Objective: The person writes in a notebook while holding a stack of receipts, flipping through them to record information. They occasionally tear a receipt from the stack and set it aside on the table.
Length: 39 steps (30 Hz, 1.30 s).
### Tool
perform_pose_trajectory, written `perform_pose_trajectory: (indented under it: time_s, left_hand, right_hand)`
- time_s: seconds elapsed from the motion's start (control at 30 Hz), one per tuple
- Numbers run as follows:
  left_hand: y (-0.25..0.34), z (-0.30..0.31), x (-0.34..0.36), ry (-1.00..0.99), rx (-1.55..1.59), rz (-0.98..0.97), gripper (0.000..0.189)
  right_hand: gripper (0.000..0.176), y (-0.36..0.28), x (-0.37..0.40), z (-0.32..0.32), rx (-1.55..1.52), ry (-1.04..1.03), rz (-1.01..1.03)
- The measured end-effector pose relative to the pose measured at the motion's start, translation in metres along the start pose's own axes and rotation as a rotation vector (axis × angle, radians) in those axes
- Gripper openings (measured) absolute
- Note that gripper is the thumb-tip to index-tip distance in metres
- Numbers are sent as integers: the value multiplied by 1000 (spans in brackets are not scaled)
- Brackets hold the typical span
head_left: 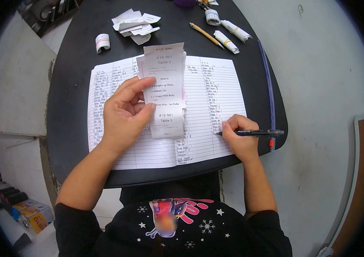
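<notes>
Between thumb and fingers, my left hand [126,107] pinches a small stack of printed paper receipts [164,92], held upright above an open notebook [199,150]. The front slip reads "#10-901 Table 3" with a list of dishes. My right hand [242,136] grips a black pen [254,133], its tip at the handwritten column on the notebook's right page. Ruled pages carry handwritten lists on both sides, and the receipts cover part of the middle fold.
On the black table [70,85] lie a pile of loose receipts [137,25], a rolled receipt [102,43], more paper rolls [235,31] and a tan pen [206,35]. A blue strip [269,85] runs along the right edge. A grey wall [314,85] stands to the right.
</notes>
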State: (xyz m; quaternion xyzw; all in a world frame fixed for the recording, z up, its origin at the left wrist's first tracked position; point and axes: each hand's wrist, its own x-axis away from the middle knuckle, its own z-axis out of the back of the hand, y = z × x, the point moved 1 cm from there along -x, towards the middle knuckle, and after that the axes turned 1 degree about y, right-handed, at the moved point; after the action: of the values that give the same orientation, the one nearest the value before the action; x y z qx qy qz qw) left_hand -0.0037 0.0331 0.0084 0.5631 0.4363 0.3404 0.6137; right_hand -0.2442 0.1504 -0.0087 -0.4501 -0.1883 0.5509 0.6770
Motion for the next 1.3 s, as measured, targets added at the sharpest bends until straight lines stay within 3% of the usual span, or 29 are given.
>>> perform_pose_trajectory:
  time_s: [1.3]
  left_hand:
    - [-1, -3, 0, 9, -11, -17, 47]
  right_hand:
    - [24, 2, 0, 2, -4, 35, 15]
